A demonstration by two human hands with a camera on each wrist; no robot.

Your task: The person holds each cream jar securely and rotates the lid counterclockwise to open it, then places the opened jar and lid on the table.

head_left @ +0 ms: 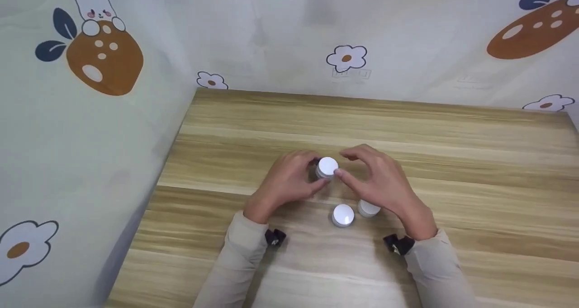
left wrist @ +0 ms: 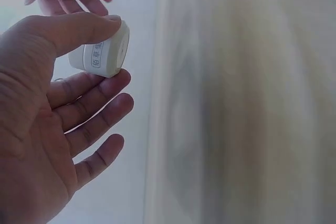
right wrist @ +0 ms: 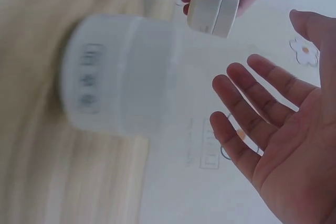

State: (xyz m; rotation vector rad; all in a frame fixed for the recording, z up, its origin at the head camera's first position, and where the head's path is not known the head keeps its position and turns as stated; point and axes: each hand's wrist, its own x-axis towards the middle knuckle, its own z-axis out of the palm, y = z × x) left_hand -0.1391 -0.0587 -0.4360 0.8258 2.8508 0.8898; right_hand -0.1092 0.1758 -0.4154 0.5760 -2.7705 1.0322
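My left hand (head_left: 289, 177) pinches a small white lidded jar (head_left: 327, 167) between thumb and fingers. In the left wrist view, the thumb lies across the side of this jar (left wrist: 106, 55), and small dark printed characters show on it. My right hand (head_left: 382, 179) is beside the jar on its right, thumb and fingers spread, with nothing between them. The right wrist view shows this hand (right wrist: 283, 124) with palm bare and fingers apart. Two more white jars stand on the table: one (head_left: 343, 215) nearer me, the other (head_left: 368, 208) partly hidden under the right hand.
The wood-grain table (head_left: 271, 122) reaches back to a pale cloth wall (head_left: 280, 36) printed with flowers and fruit. A second wall (head_left: 90, 154) borders its left edge. Small black devices (head_left: 275, 238) sit at both wrists, by the sleeves (head_left: 244, 242).
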